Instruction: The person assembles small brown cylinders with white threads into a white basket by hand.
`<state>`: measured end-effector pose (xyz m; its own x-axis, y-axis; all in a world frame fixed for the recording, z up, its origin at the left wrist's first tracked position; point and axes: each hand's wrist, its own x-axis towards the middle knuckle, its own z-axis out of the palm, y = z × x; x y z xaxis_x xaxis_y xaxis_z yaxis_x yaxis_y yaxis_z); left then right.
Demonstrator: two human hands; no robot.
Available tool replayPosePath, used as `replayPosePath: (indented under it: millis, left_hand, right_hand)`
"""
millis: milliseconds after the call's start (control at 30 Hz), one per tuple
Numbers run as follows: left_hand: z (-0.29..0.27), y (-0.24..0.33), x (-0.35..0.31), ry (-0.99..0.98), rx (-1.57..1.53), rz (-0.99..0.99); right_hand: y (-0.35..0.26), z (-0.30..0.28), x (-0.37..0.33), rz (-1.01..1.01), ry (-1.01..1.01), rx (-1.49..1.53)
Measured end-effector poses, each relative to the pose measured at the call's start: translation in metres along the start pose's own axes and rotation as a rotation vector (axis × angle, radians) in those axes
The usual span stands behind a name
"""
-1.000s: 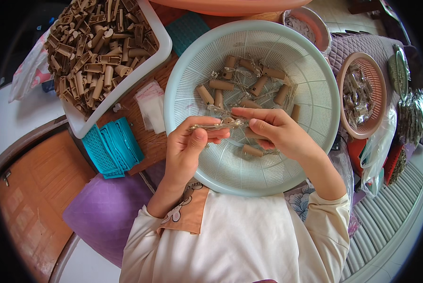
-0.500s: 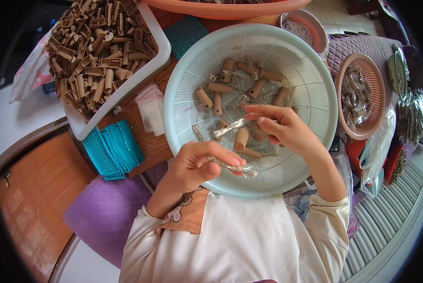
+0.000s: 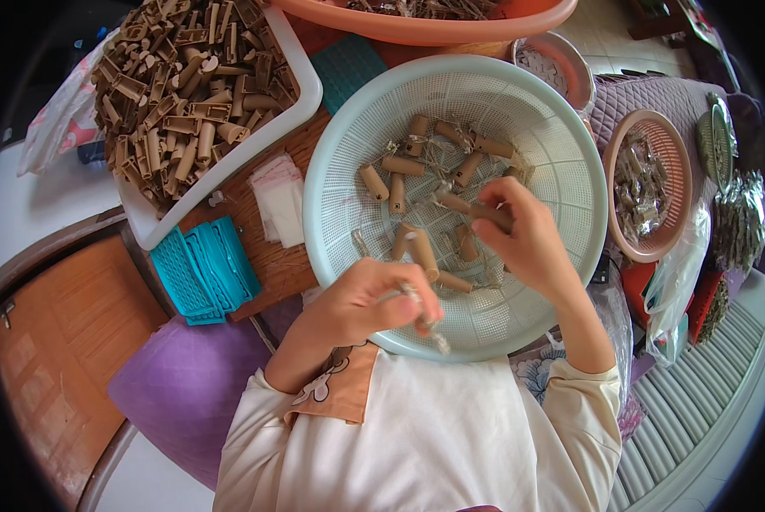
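Note:
A pale green mesh basket (image 3: pixel 316 200) sits in front of me, with several brown tubes (image 3: pixel 402 165) and thin silvery wires scattered inside it. Over its near left side, my left hand (image 3: pixel 370 299) is closed around a thin, shiny wire bundle (image 3: pixel 438 340) whose end pokes out below the fingers. To the right, above the basket floor, my right hand (image 3: pixel 527 239) pinches a brown tube (image 3: pixel 493 217) between thumb and fingers. Beneath and between the hands lies a slanted brown tube (image 3: pixel 422 254) among others. The bundle's middle is hidden by my left fingers.
A white tub (image 3: pixel 311 90) heaped with brown half-shells (image 3: pixel 199 111) stands at upper left. Teal plastic trays (image 3: pixel 208 271) and clear bags (image 3: pixel 278 200) lie on the wooden table. An orange basin (image 3: pixel 451 31) is at the back; a pink basket (image 3: pixel 685 183) with wrapped bundles stands right.
My right hand, earlier with its fingers stretched out, has closed on a brown tube. The wire bundle in my left hand has swung to point more downward. The view has shifted slightly.

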<state>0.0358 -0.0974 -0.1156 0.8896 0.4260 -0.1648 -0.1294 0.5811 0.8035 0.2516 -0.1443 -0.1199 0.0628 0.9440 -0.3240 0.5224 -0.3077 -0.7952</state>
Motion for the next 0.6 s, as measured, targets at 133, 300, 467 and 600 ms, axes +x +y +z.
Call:
replayPosePath:
  millis: [133,300,467,600]
  left_hand:
    - [0.007,-0.009,0.009,-0.080,0.835,-0.204]
    - [0.018,-0.015,0.012,-0.099,1.157,-0.278]
    - [0.011,-0.015,0.009,0.056,1.202,-0.278]
    - [0.000,-0.017,0.005,0.211,1.197,-0.186]
  right_hand:
    - [-0.005,-0.004,-0.003,0.062,0.023,0.403]
    - [-0.019,-0.004,-0.008,-0.095,0.038,0.355]
    - [-0.019,-0.001,-0.016,-0.043,0.017,0.444]
    - [-0.014,-0.002,-0.015,-0.157,0.000,0.226]
